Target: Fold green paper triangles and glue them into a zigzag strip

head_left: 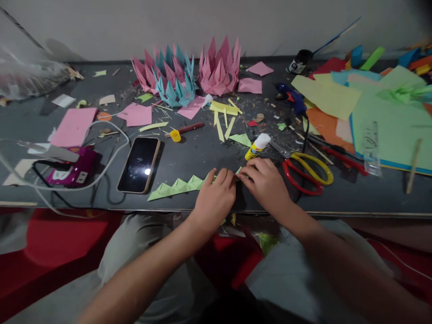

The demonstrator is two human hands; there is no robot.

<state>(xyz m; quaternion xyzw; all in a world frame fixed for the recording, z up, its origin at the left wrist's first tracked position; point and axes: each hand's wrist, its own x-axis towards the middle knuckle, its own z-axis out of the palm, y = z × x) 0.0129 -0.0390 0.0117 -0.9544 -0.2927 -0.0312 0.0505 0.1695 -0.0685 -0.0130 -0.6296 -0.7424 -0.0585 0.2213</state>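
A light green folded paper strip (175,188) with a row of pointed folds lies near the table's front edge. My left hand (216,193) is closed over its right part, fingers bent down onto the paper. Close beside it, my right hand (266,183) pinches at the strip's right end, where a bit of green shows between the fingertips; the rest there is hidden by my fingers. Just beyond my right hand stands a glue stick (255,149) with its white end up, tilted to the right. Red and yellow handled scissors (305,173) lie right of that hand.
A phone (139,164) and a purple power adapter (69,166) with looping cables lie left. Folded pink (221,72) and blue (177,92) paper crowns stand at the back. Coloured paper sheets (388,121), a glue gun (293,98) and a black jar (300,61) occupy the right.
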